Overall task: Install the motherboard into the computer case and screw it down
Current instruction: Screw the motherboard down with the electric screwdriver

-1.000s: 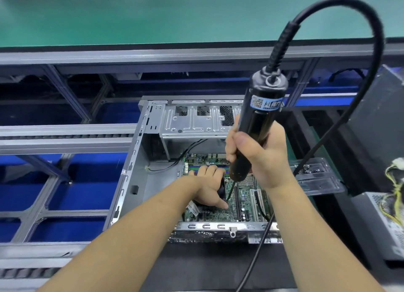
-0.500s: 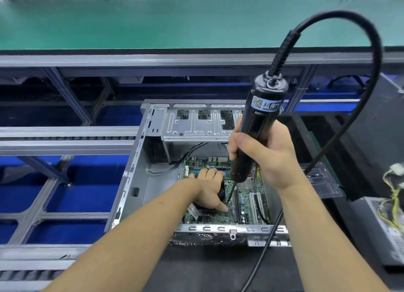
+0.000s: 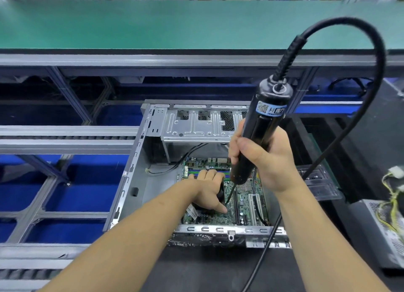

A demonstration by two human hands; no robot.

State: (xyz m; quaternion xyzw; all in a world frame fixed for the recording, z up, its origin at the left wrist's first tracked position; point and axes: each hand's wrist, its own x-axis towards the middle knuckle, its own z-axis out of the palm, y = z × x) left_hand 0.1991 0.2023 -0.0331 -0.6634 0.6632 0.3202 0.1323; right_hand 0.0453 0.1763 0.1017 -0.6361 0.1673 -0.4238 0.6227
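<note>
A: Item, motherboard (image 3: 242, 206)?
B: Lies flat inside the open computer case (image 3: 140, 169).
A: Right hand (image 3: 264, 160)?
B: Fingers wrapped round the electric screwdriver (image 3: 258, 136), bit tip down at the board.
A: Left hand (image 3: 209, 191)?
B: Fingers straight, pressing on the board; thumb beside the bit.

**Screwdriver bit down on the motherboard**

The right hand (image 3: 265, 158) grips a black electric screwdriver (image 3: 260, 134) held nearly upright, its bit lowered onto the green motherboard (image 3: 244, 206) lying inside the open grey computer case (image 3: 135, 160). The left hand (image 3: 209, 189) rests on the board over a dark round part, thumb stretched toward the bit tip. The tool's black cable (image 3: 371, 99) loops up and down to the right. A clear plastic tray (image 3: 321, 182) sits just right of the case on the dark worktop (image 3: 209, 270).
</note>
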